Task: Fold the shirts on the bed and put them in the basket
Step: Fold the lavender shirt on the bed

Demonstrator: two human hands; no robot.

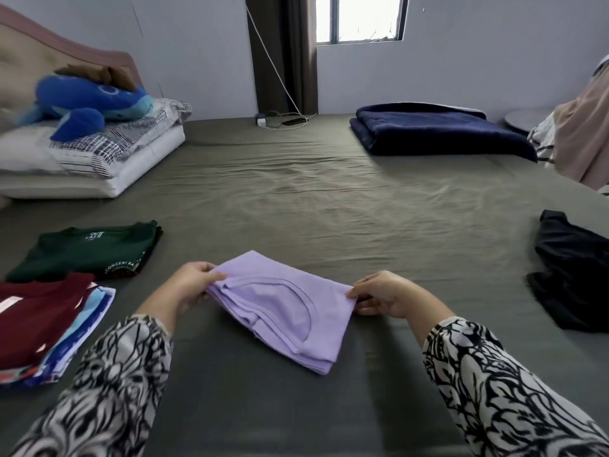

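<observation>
A folded lilac shirt [283, 305] lies in front of me on the olive bed sheet [296, 199], its neckline facing up. My left hand [189, 285] pinches its left edge and my right hand [384, 295] pinches its right edge. On the left lies a folded dark green shirt [85, 252]. Nearer me a folded maroon shirt [36, 315] tops a stack of folded blue and white garments [82, 331]. A crumpled black garment [573, 275] lies unfolded at the right. No basket is in view.
Pillows [92, 159] with a blue plush toy [89, 103] sit at the far left by the headboard. A folded navy blanket [435, 133] lies at the far right. A charger and phone [283, 122] rest at the far edge. Hanging clothes [580, 133] are at the right.
</observation>
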